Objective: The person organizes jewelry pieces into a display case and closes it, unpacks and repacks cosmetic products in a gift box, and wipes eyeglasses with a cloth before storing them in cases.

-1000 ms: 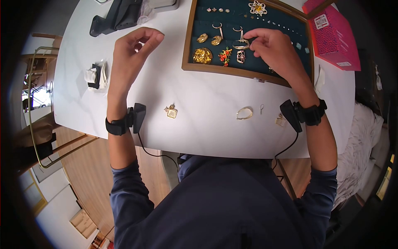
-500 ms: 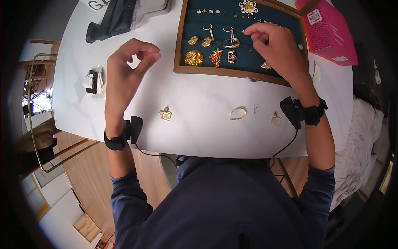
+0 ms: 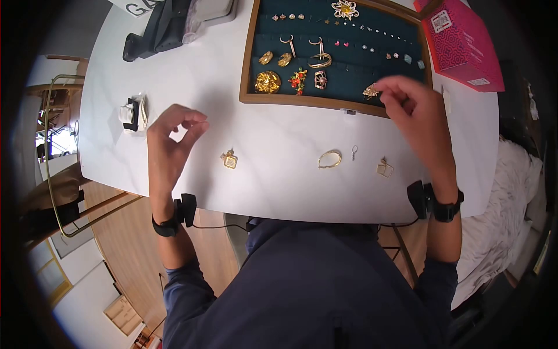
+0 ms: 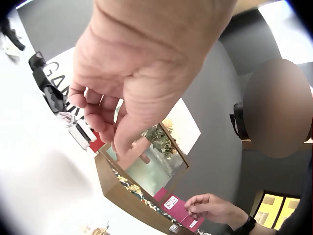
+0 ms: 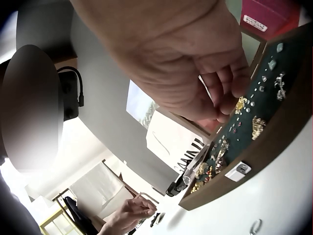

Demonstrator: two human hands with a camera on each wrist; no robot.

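The left hand hovers over the white table, left of a gold square pendant-like piece; its fingers bend loosely towards the thumb, with nothing visible between them. The right hand is above the front right of the jewellery box, its loosely bent fingertips beside a gold ornament. No held item shows in the right wrist view of this hand. On the box's dark green lining lie two small pink studs, gold earrings, a red floral piece and a round gold piece.
Near the table's front edge lie a gold hoop, a small silver piece and another gold piece. A pink box stands at the right. Black objects and a small packet are at the left.
Both hands have moved back towards the body. The right hand has left the middle of the jewellery box for its front right part, and the two pink studs are uncovered.
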